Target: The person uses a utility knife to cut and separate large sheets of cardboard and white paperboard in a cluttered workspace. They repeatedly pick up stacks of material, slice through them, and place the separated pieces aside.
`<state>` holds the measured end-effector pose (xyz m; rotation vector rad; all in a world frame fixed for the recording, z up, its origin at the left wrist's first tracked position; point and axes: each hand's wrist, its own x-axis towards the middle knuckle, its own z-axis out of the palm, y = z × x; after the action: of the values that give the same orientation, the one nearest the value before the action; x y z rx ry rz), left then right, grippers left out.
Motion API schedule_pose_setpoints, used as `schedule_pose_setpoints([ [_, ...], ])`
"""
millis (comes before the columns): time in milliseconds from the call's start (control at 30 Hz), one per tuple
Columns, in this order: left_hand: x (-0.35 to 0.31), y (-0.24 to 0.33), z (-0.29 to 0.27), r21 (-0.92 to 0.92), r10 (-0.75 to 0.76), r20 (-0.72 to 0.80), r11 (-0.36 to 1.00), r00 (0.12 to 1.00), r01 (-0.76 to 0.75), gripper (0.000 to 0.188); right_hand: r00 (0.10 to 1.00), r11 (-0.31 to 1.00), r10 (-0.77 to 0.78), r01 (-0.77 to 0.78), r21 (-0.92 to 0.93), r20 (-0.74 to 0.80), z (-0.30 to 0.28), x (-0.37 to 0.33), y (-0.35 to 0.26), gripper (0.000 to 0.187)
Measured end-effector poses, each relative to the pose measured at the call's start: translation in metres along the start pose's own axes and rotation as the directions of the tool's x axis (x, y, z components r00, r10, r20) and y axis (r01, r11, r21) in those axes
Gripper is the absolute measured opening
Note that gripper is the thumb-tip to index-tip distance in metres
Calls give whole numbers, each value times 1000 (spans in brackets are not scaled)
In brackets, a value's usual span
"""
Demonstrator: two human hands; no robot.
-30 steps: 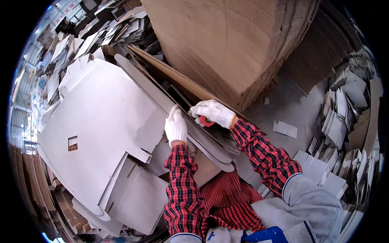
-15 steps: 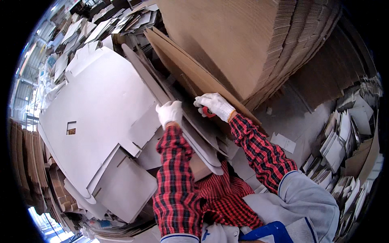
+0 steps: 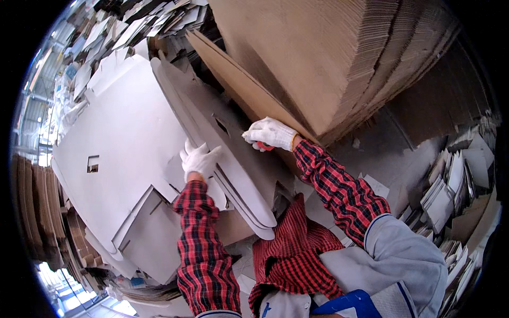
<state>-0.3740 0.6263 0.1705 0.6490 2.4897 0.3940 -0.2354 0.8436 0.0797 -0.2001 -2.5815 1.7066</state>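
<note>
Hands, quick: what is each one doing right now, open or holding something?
Left hand: open, fingers spread flat on the grey die-cut cardboard sheets.
Right hand: closed around a small red object, at the edge of the leaning brown cardboard sheet.

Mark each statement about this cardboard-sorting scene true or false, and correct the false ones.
1. Both hands wear white gloves. True: the left hand and the right hand are gloved.
2. The sleeves are plain blue. False: the sleeves are red and black plaid.
3. The left hand rests on pale grey die-cut cardboard sheets. True.
4. The brown cardboard stack lies to the person's left. False: it rises ahead and to the right.
5. The right hand is empty. False: something small and red shows under its fingers.
</note>
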Motion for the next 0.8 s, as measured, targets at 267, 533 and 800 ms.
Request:
schedule_pose_setpoints([
  [267,10,47,44,279,186,-514,959,838,-41,55,804,625,-592,505,-595,60,-19,-1,-10,18],
  [533,51,61,37,-534,-38,-431,816,902,-221,48,974,954,73,-5,299,-217,-11,-11,-54,29],
  [800,76,44,70,-987,-21,-10,158,1000,-6,41,971,921,180,-110,373,-159,-19,-15,-66,29],
])
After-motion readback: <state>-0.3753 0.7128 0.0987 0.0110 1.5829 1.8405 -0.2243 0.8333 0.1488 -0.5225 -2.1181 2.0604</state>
